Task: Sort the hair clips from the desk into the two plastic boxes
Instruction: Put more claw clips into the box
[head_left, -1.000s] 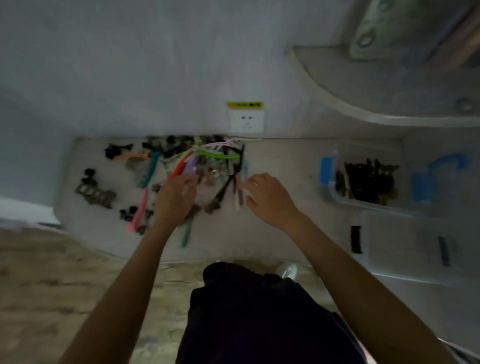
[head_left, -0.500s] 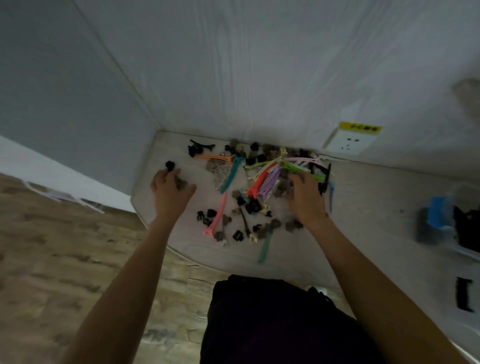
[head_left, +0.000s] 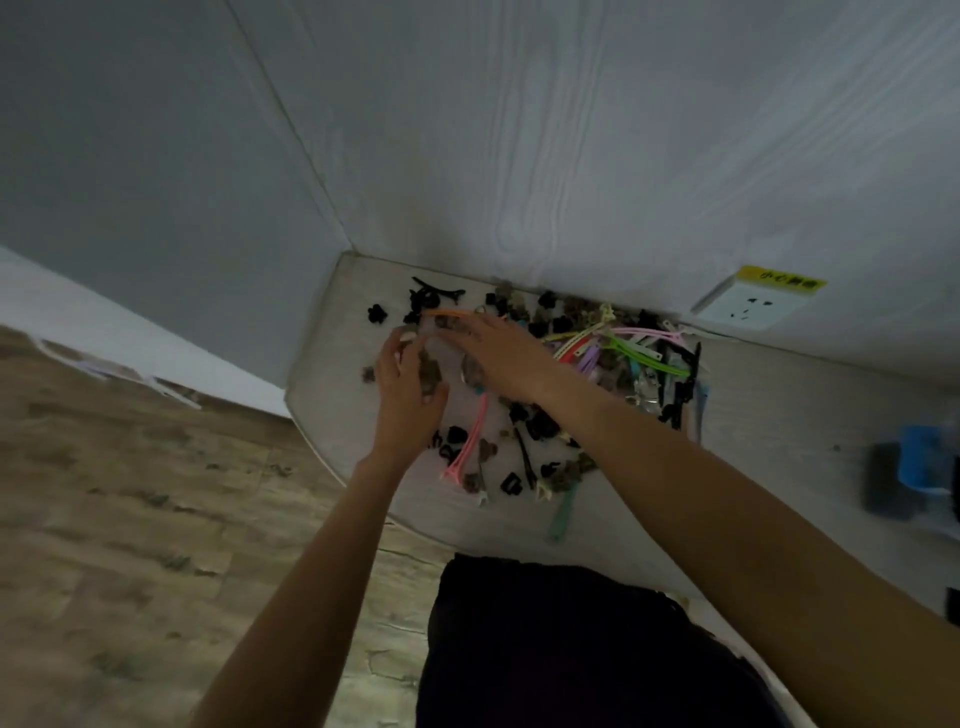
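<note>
Both hands reach the worktop corner — left hand grips brown clips, right hand spread flat. Best gather one kind, leaving colourful long clips rightward.

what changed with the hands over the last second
The right hand crossed from the pile's right side to its left, fingers now spread over small brown clips beside the left hand, which holds brown clips. The long pink clip and teal clip lie unmoved.

Both arms extended forward. Left hand fingers loosely curled, grip unclear. Right hand palm down, fingers straight, crossing toward left.
</note>
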